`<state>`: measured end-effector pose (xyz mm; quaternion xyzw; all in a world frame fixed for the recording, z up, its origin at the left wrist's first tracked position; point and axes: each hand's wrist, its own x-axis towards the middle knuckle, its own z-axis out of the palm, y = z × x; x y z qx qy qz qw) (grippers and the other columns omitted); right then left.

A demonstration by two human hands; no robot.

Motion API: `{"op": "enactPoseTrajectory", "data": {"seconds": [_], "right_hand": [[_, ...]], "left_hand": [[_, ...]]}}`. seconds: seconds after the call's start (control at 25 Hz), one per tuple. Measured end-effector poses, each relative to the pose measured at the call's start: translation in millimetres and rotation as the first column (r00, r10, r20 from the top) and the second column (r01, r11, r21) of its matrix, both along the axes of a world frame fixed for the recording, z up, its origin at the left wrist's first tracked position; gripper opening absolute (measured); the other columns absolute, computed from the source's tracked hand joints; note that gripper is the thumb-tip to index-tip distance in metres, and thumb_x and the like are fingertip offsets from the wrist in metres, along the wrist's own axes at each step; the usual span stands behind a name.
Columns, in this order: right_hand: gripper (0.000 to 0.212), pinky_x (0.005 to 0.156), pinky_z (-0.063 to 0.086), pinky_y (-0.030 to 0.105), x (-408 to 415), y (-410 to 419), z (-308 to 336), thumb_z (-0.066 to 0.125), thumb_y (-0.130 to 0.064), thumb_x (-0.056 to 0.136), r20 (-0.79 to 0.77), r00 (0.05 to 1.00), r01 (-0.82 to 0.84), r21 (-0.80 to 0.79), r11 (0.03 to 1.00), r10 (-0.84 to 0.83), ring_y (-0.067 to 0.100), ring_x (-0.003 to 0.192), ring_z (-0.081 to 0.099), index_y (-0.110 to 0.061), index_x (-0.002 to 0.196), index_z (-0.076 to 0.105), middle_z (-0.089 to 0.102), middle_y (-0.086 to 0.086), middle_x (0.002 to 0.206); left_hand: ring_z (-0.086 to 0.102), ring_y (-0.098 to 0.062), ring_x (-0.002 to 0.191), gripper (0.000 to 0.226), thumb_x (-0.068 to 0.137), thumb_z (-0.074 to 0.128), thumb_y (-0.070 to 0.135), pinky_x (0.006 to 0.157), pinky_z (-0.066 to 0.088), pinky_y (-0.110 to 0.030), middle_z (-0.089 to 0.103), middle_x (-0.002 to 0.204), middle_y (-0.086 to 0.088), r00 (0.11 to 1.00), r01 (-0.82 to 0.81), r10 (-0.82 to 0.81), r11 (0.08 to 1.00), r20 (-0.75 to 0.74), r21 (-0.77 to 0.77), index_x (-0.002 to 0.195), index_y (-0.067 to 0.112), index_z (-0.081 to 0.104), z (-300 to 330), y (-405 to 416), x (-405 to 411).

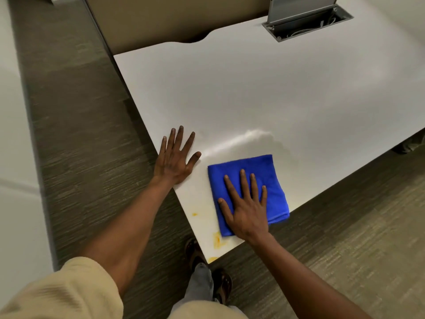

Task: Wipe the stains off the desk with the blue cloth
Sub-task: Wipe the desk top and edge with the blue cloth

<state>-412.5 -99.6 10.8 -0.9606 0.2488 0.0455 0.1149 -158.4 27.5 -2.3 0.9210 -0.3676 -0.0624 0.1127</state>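
The right hand (246,208) lay flat, fingers spread, on the folded blue cloth (248,194) at the corner of the white desk (276,93). The left hand (176,155) pressed the desk beside it, fingers also spread. The yellow stains (217,240) were just outside the thumb, below the cloth, so a forward stroke would probably miss them, or only smear them.

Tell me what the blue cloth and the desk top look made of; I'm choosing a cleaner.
Blue cloth: looks like microfibre or terry, matte with a fine nap, folded soft and thick. Desk top: probably white laminate, smooth and semi-gloss, with soft reflections and a thin hard edge.
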Motion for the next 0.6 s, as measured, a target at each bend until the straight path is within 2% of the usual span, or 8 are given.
{"op": "enactPoseTrajectory", "data": {"seconds": [0.08,0.16,0.24,0.32,0.4,0.48,0.6], "right_hand": [[0.069,0.124,0.008,0.059,-39,-2,-2,0.023,-0.077,0.099,-0.011,0.995,-0.097,-0.027,0.995,0.097,0.028,0.161,0.006,-0.048,0.161,0.020,0.009,-0.001,0.175],[0.065,0.115,0.024,0.061,-53,-12,2,0.031,-0.077,0.095,-0.029,0.987,-0.158,-0.058,0.986,0.157,0.034,0.150,0.033,-0.037,0.143,0.049,0.037,0.006,0.161],[0.063,0.113,0.028,0.062,-45,-24,5,0.037,-0.074,0.092,-0.042,0.970,-0.244,-0.089,0.966,0.241,0.038,0.143,0.040,-0.028,0.131,0.054,0.045,0.012,0.149],[0.066,0.120,0.017,0.064,-34,-30,3,0.033,-0.073,0.094,-0.065,0.949,-0.314,-0.081,0.946,0.309,0.035,0.153,0.028,-0.033,0.144,0.048,0.036,0.013,0.160],[0.071,0.125,0.003,0.061,-25,-30,-2,0.025,-0.075,0.097,-0.057,0.941,-0.338,-0.077,0.938,0.334,0.029,0.161,0.009,-0.041,0.160,0.030,0.015,0.008,0.173],[0.074,0.125,-0.002,0.059,-5,-35,-7,0.021,-0.076,0.098,-0.039,0.943,-0.333,-0.075,0.940,0.331,0.027,0.162,-0.002,-0.044,0.164,0.012,-0.001,0.003,0.176],[0.072,0.126,-0.006,0.058,48,-42,-3,0.018,-0.076,0.100,-0.029,0.955,-0.295,-0.045,0.954,0.294,0.026,0.161,-0.010,-0.047,0.163,-0.003,-0.009,0.000,0.175]], "left_hand": [[-0.013,-0.027,0.160,0.080,0.095,-0.005,0.076,0.130,-0.006,-0.049,-0.016,0.173,-0.005,1.000,0.013,-0.013,1.000,-0.003,0.014,0.164,0.037,-0.007,0,3,-5],[-0.016,-0.027,0.160,0.080,0.094,-0.009,0.077,0.129,-0.007,-0.049,-0.020,0.172,-0.005,1.000,-0.002,0.002,1.000,0.000,0.014,0.164,0.037,-0.010,1,4,-8],[-0.019,-0.028,0.159,0.079,0.096,-0.005,0.075,0.129,-0.006,-0.049,-0.020,0.173,-0.007,1.000,-0.018,0.019,1.000,0.019,-0.015,0.165,0.036,-0.007,2,1,-8],[-0.018,-0.028,0.159,0.077,0.099,0.001,0.074,0.130,-0.003,-0.050,-0.016,0.174,-0.007,0.998,-0.040,0.043,0.997,0.042,-0.063,0.166,0.035,-0.001,-2,-1,-8],[-0.014,-0.027,0.160,0.077,0.100,0.006,0.074,0.130,-0.002,-0.048,-0.010,0.175,-0.007,0.995,-0.072,0.078,0.992,0.056,-0.103,0.166,0.034,0.004,-5,-2,-5],[-0.011,-0.027,0.161,0.077,0.101,0.008,0.073,0.130,-0.003,-0.046,-0.007,0.175,-0.007,0.994,-0.082,0.089,0.989,0.058,-0.123,0.166,0.033,0.007,-7,-4,-1],[-0.008,-0.029,0.161,0.075,0.102,0.012,0.070,0.130,-0.002,-0.048,-0.005,0.175,-0.008,0.996,-0.073,0.078,0.991,0.040,-0.115,0.166,0.032,0.009,-7,-3,-3]]}}
